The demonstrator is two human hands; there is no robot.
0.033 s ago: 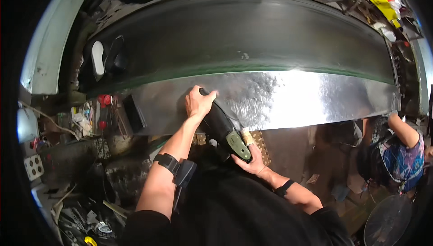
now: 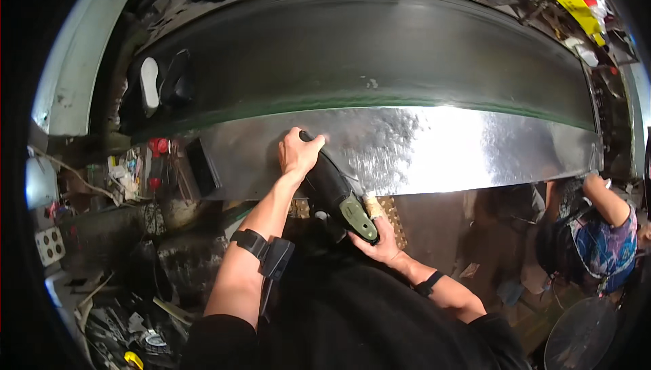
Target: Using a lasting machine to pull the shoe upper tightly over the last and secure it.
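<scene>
A black shoe upper on a green last (image 2: 332,183) slants across the near edge of the shiny metal bench top (image 2: 271,133). My left hand (image 2: 298,153) is closed round its far end, the thumb lying over the tip. At the near end, my right hand (image 2: 381,241) grips the last from below and from the right, close to its green top with a small hole. A beige-wrapped piece (image 2: 372,206) sticks up at the right hand's fingers; whether it is a taped finger or a tool handle I cannot tell. Part of the right hand's grip is hidden by the last.
Behind the bench top runs a wide dark conveyor belt (image 2: 380,45). A black shoe with a white sole (image 2: 149,85) and another black shoe (image 2: 178,84) lie on its left end. Tools with red parts (image 2: 159,146) sit at left. Another person (image 2: 600,234) works at right, beside a round disc (image 2: 580,335).
My hands and the shoe hold the same position. The other person at the right has shifted slightly.
</scene>
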